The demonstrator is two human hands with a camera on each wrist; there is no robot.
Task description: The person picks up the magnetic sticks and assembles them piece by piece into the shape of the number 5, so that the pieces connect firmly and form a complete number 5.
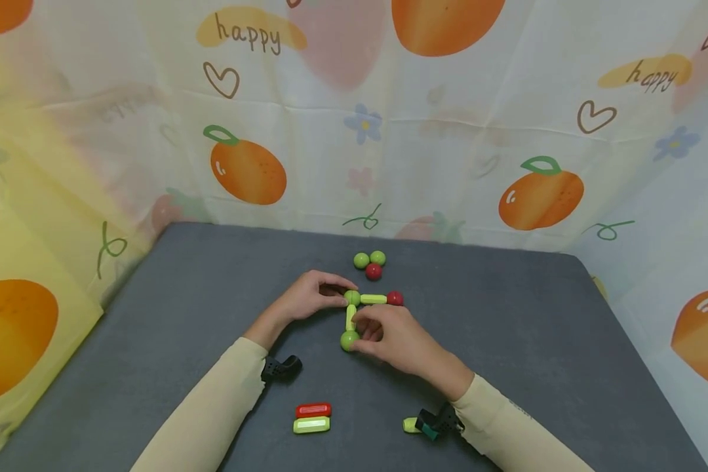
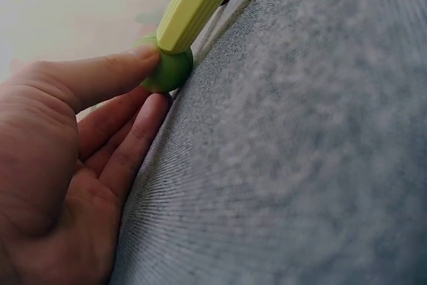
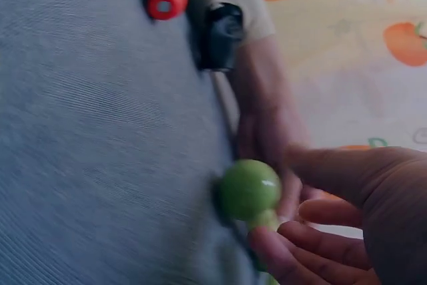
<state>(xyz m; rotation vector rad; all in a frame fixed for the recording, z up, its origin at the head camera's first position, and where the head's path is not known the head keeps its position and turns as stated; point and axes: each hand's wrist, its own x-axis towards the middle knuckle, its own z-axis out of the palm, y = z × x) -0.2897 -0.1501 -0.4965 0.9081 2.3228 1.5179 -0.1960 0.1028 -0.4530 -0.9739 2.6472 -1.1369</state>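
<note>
Green balls and yellow-green rods form an L on the table. My left hand [image 1: 315, 296] pinches the green corner ball [image 1: 352, 297] between thumb and fingers. From that ball one rod [image 1: 373, 299] runs right to a red ball [image 1: 395, 298]; another rod [image 1: 351, 317] runs toward me to a green end ball [image 1: 349, 341]. Beside this near rod and end ball is my right hand [image 1: 392, 334], thumb and fingers apart. In the right wrist view the end ball [image 3: 248, 190] is not enclosed by them; a fingertip overlaps the rod, though blur hides whether it touches.
Two green balls [image 1: 361, 261] and a red ball [image 1: 373, 271] lie behind the L. A red rod [image 1: 313, 410] and a yellow-green rod [image 1: 311, 425] lie together in front. Another yellow-green rod [image 1: 410, 425] is partly hidden by the right wrist camera.
</note>
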